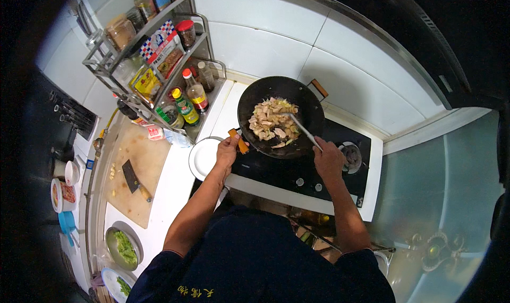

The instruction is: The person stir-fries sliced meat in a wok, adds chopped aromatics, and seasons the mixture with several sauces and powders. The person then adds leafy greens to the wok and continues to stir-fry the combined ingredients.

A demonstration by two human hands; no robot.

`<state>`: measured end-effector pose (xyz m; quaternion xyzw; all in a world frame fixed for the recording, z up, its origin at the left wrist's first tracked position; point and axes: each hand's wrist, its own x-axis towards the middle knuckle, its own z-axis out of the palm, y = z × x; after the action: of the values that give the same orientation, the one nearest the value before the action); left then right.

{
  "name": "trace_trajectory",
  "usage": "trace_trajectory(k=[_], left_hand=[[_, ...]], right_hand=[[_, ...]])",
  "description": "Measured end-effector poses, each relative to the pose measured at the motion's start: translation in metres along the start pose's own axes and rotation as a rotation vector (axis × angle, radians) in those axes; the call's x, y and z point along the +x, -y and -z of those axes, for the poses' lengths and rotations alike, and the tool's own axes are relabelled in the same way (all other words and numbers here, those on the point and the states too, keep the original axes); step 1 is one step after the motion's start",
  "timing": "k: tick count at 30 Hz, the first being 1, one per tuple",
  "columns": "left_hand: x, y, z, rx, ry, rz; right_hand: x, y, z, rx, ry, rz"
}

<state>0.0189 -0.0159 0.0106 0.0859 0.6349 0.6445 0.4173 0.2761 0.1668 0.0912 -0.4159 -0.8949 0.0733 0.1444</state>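
Note:
A dark wok (255, 139) sits over the left side of the black gas hob (275, 173), with pieces of pale meat (265, 119) and some green bits in it. My left hand (228, 149) grips the wok's near wooden handle (238, 141). In my right hand (328, 155) is the shaft of a metal spatula (305, 131); its blade lies among the meat and is partly hidden. A white plate (204, 159) rests on the counter just left of my left hand.
A cleaver (130, 176) and garlic cloves (113, 171) lie on a cutting board (137, 147) at left. Below it are a metal bowl of greens (111, 243) and a plate (109, 281). A metal rack (203, 36) holds bottles and jars. Another burner (352, 157) is at right.

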Motion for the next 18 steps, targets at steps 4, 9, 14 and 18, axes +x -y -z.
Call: trace_trajectory(k=[4,9,14,18], left_hand=[[-0.001,0.005,-0.001,0.019,-0.064,-0.054],[-0.016,0.030,0.022,0.046,-0.325,-0.126],[-0.053,0.070,0.092,0.168,-0.587,-0.304],[-0.065,0.090,0.158,0.149,-0.696,-0.232]], right_hand=[[0.009,0.008,-0.020,-0.077,0.009,0.097],[-0.018,-0.007,0.004,-0.020,0.036,0.187],[-0.063,-0.034,0.036,0.001,0.032,0.197],[-0.068,-0.029,0.018,0.024,0.078,0.140]])
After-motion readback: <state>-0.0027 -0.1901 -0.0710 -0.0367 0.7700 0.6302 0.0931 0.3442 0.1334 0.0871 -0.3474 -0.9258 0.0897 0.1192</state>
